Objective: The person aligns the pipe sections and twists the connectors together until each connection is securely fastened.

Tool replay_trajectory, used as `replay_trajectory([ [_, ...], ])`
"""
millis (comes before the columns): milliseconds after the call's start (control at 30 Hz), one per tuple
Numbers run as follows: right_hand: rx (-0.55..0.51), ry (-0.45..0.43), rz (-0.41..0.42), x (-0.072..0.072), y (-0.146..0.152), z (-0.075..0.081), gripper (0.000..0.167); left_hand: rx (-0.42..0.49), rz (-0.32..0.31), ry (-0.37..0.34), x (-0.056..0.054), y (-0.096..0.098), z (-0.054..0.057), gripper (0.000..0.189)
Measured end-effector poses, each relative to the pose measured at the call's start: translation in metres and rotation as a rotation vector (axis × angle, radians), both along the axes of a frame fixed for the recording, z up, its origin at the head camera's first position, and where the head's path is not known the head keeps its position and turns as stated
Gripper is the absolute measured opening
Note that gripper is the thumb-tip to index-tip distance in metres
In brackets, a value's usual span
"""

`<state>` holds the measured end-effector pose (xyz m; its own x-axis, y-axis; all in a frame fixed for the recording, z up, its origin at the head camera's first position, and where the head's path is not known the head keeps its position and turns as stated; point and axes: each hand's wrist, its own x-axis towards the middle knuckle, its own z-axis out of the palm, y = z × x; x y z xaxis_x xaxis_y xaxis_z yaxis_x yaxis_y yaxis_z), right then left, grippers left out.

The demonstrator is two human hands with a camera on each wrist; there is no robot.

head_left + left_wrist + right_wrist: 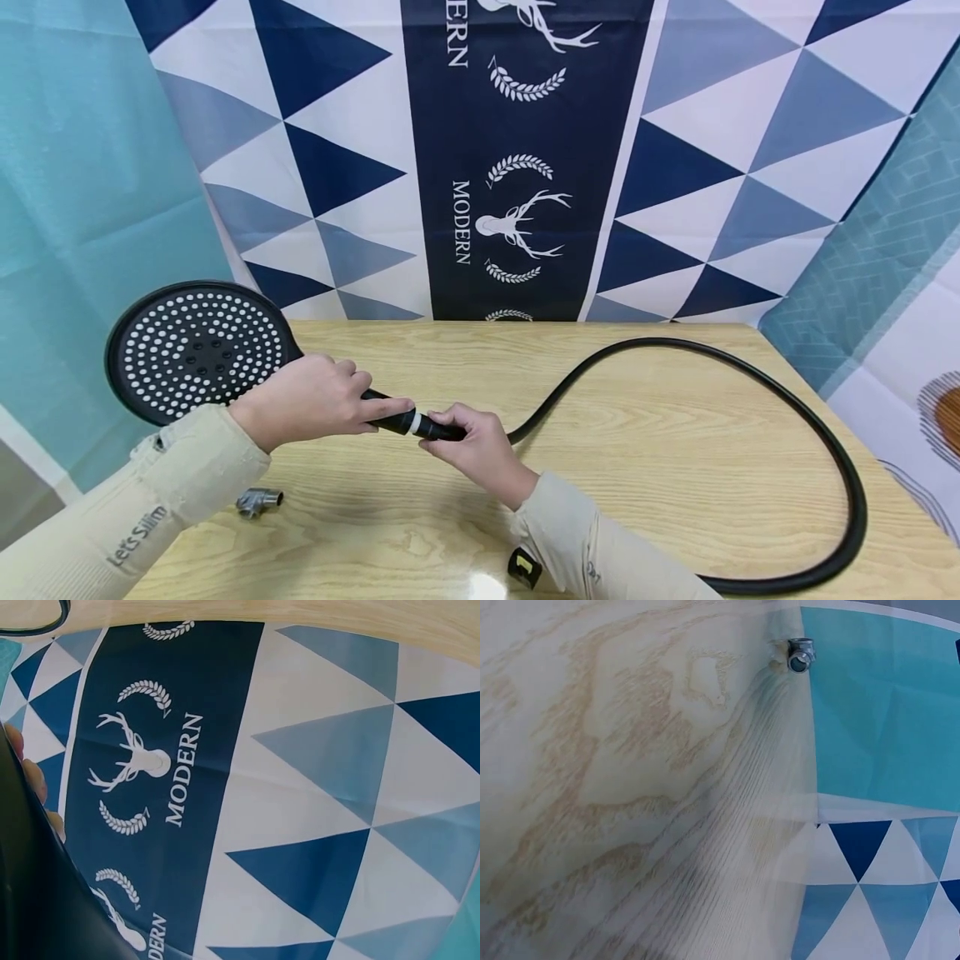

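Observation:
A black shower head [204,350] with a round face of pale nozzles is held up over the left of the table. My left hand [318,398] grips its handle, the forefinger stretched along it toward a white ring [415,422]. Just past that ring, my right hand [476,442] pinches the black end fitting of the hose between thumb and fingers. The fitting lines up with the handle end. From there the black hose [750,367] loops across the table's right side. In the left wrist view the dark back of the shower head [45,892] hides most of the fingers [35,780].
A small chrome valve fitting [258,502] lies on the wooden table [360,533] at the left, below the left forearm. Beside the right sleeve is a small black piece with a yellow mark [524,567]. A patterned curtain [517,167] hangs behind the table.

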<state>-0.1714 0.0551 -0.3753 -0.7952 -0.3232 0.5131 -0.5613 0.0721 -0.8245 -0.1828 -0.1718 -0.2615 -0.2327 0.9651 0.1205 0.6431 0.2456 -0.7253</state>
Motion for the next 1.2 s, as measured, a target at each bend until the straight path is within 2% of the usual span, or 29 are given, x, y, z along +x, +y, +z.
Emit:
replay_trajectory([
  [233, -0.028, 0.013, -0.022, -0.001, -0.0006, -0.0017, 0.023, 0.012, -0.036, 0.018, -0.0019, 0.0003, -0.0012, 0.043],
  [567, 0.004, 0.004, -0.041, -0.0008, -0.0038, -0.0001, 0.019, 0.0, -0.006, -0.015, -0.0026, -0.0012, -0.0015, 0.043],
  [900, 0.008, -0.015, -0.04, -0.0007, -0.003, 0.0004, 0.015, 0.0, -0.007, -0.007, -0.002, 0.0002, -0.0004, 0.042],
  [1200, 0.058, -0.004, -0.049, -0.0014, -0.0017, 0.0032, 0.014, 0.007, -0.008, 0.002, -0.001, 0.0011, 0.0012, 0.042],
])
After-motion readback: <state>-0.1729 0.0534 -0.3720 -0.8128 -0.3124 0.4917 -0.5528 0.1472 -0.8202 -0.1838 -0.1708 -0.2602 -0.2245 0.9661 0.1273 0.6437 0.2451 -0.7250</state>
